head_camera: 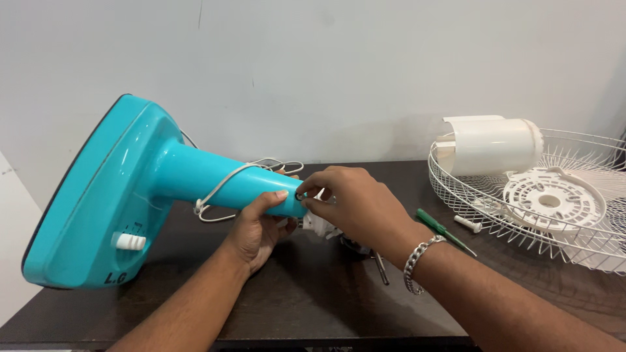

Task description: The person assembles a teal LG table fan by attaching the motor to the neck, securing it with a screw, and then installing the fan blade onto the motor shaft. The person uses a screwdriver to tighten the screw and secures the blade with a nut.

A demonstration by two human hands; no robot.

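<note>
Two hands (pixel 306 215), one turquoise fan base (pixel 130 195)

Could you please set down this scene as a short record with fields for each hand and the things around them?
left hand: grips the neck of the turquoise fan base, which lies tilted on the dark table
right hand: fingers pinch at the end of the neck
cord: white, looped over the neck
screwdriver: green handle, lies right of the hands
wire guard: white, holds a white motor cover
</note>
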